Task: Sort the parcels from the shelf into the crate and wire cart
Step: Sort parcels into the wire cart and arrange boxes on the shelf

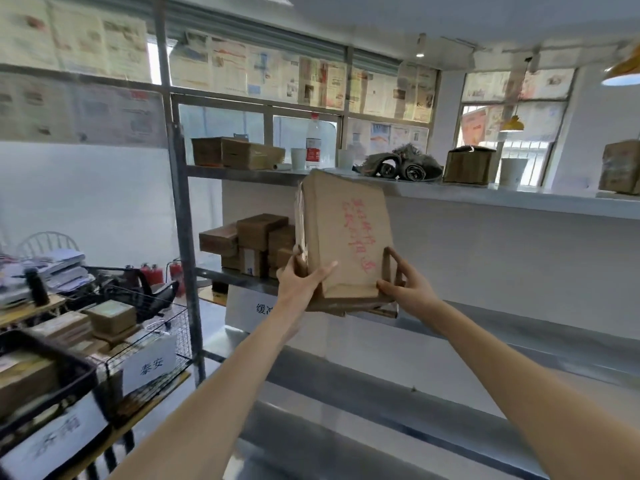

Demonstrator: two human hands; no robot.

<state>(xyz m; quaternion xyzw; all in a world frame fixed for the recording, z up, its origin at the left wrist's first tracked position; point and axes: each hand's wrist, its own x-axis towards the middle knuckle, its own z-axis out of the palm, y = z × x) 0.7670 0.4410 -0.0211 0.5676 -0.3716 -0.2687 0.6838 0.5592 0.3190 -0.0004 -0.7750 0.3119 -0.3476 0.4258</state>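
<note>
I hold a large flat cardboard parcel (346, 233) with red handwriting upright in front of the metal shelf (242, 174). My left hand (299, 277) grips its lower left edge, thumb across the front. My right hand (403, 280) grips the lower right corner. Several brown parcels (249, 242) are stacked on the middle shelf behind it, and more lie on the top shelf (237, 153). At lower left stand a wire cart (152, 341) holding parcels and a dark crate (65, 368) with a box inside.
A plastic bottle (314, 143) and white cups (298, 158) sit on the top shelf. A ledge to the right carries rolled dark bags (398, 166), a box (471, 165) and a cup. White labels hang on the cart, the crate and the shelf. A cluttered desk is at far left.
</note>
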